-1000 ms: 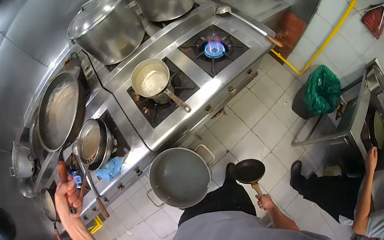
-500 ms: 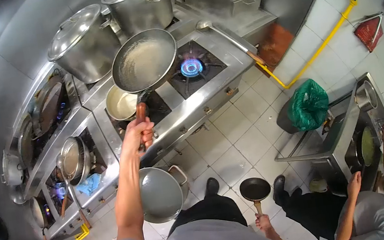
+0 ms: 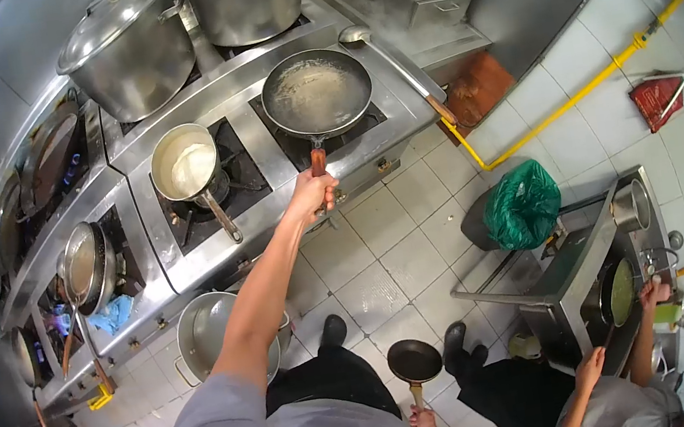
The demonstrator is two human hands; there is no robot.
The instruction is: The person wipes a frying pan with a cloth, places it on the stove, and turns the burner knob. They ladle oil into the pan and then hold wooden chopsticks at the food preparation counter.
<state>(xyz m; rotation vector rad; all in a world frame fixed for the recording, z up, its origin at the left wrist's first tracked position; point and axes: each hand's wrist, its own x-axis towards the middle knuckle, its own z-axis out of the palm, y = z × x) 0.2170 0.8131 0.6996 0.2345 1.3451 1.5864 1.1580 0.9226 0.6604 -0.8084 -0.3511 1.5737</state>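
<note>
Two pans are in the person's hands, and the large pan (image 3: 320,93) sits over the right-hand front burner, its brown handle (image 3: 318,162) pointing back toward the body. The left hand (image 3: 313,196) is closed around that handle, fingers wrapped and no gap showing; whether the base bears fully on the grate (image 3: 296,151) cannot be told from above. With the arm nearly straight, a wide pan like this is likely to feel nose-heavy, so a firm grip and a level wrist matter most — the pale, thin-looking contents could run to one side if it tips. Centring the base before easing the grip would be sound, with the handle clear of the saucepan (image 3: 186,162) beside it and the ladle (image 3: 395,68) lying on the far side. The right hand (image 3: 423,420) is also closed, around the light handle of the small pan (image 3: 415,362), low near the legs. That pan is best held steady and close in — a co-worker (image 3: 623,406) stands just to the right, and a swing could catch them.
</note>
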